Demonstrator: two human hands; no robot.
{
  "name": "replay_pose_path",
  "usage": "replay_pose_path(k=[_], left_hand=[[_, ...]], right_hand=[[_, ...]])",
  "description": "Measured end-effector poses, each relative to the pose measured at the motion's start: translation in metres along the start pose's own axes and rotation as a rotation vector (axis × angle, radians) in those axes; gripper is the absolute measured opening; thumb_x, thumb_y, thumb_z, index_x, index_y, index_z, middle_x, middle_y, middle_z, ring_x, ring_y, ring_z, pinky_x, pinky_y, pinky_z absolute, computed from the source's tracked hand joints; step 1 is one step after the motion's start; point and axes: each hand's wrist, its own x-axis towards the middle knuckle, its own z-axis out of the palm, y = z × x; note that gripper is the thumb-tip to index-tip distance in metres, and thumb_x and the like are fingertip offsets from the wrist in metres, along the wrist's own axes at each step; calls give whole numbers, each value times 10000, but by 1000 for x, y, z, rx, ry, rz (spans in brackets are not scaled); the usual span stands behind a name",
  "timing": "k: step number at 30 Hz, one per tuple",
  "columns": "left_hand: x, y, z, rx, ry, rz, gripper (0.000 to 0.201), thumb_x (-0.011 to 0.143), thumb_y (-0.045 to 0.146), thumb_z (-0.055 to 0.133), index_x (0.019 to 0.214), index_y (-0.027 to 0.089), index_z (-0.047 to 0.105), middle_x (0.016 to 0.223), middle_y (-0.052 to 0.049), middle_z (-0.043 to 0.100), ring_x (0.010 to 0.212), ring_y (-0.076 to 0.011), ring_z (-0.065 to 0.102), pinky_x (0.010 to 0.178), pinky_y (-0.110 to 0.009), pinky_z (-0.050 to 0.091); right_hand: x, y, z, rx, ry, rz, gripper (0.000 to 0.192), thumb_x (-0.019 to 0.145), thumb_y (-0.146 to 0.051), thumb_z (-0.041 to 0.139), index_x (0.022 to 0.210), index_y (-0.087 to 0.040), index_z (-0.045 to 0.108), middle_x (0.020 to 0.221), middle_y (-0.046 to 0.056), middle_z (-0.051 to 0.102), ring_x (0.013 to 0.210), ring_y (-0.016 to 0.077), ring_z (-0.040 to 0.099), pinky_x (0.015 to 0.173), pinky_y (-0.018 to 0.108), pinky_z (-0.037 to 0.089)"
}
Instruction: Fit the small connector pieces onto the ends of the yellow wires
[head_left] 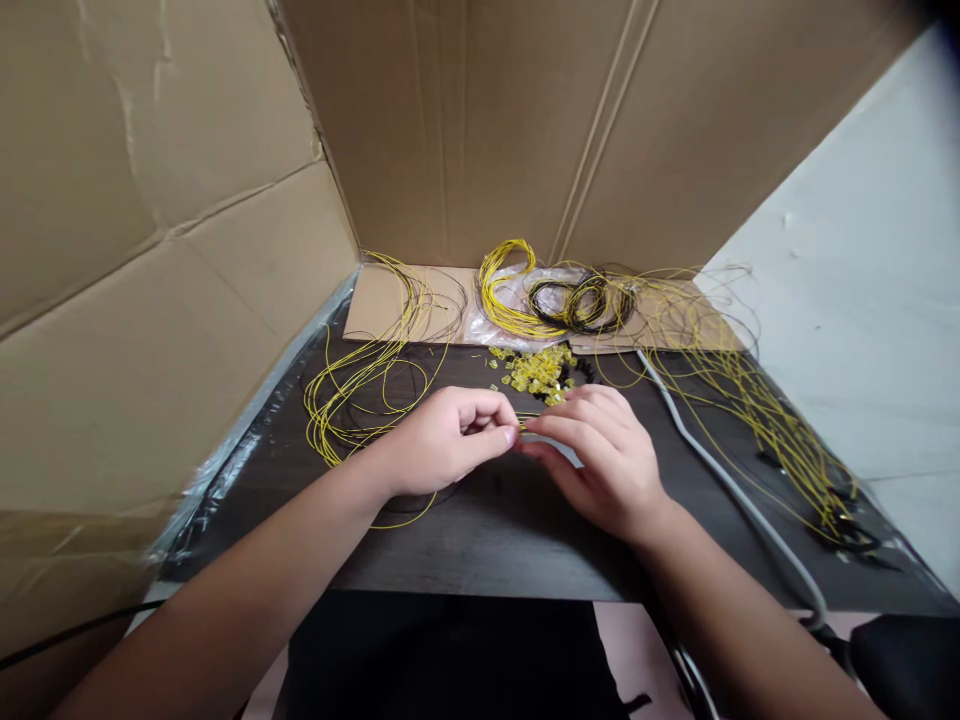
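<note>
My left hand (457, 435) is closed over the dark tabletop, its thumb and forefinger pinching thin yellow and black wires. Close beside it, my right hand (600, 450) has its thumb and fingertips pressed together on the same wires (529, 415), near their ends. Finer detail between the fingertips is hidden. From the left hand the yellow wires (322, 405) run off in loose loops to the left. Just beyond both hands lies a pile of small clear-yellow plastic pieces (536, 372), with small black pieces (583, 372) at its right.
A yellow wire coil (491, 300) and a black coil (555, 305) rest on plastic at the back. Tangled yellow wires (780, 420) spread down the right side, with black ends. A grey cable (697, 455) crosses the table (480, 550). Cardboard walls (480, 120) stand behind and left.
</note>
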Motion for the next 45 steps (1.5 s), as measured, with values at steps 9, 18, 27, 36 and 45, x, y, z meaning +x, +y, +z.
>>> replay_pose_path(k=[9, 18, 27, 36, 45], left_hand=[[0, 2, -3, -69, -76, -62, 200, 907, 302, 578, 791, 139, 575, 584, 64, 453, 416, -26, 394, 406, -156, 286], [1, 2, -3, 10, -70, -30, 176, 900, 279, 569, 798, 138, 592, 593, 59, 452, 469, -41, 387, 443, -164, 291], [-1, -4, 4, 359, 72, 198, 178, 929, 260, 524, 795, 154, 575, 661, 41, 503, 589, -73, 433, 569, -202, 356], [-3, -13, 9, 694, 281, 633, 80, 914, 159, 541, 921, 166, 621, 729, 10, 609, 624, -86, 510, 624, -219, 407], [-8, -7, 5, 606, 437, 677, 54, 877, 141, 583, 886, 167, 630, 765, -12, 640, 617, -87, 529, 605, -222, 433]], right_hand=[[-2, 2, -2, -21, 3, -20, 230, 843, -190, 742, 1044, -184, 633, 903, 27, 712, 812, 143, 625, 915, 390, 496], [-3, -2, 0, -23, 28, -8, 176, 851, -122, 686, 993, -212, 631, 868, 9, 710, 764, 139, 610, 882, 375, 487], [0, -6, 5, 35, -56, 124, 72, 895, -118, 571, 885, -185, 548, 788, 25, 615, 728, 150, 518, 770, 354, 424], [11, -8, -1, 76, -55, 108, 158, 916, -142, 499, 767, -192, 483, 684, 13, 544, 631, 137, 463, 718, 336, 421], [26, -2, -8, 263, 150, 271, 169, 971, -225, 488, 924, -174, 643, 774, 47, 636, 707, 144, 595, 664, 294, 474]])
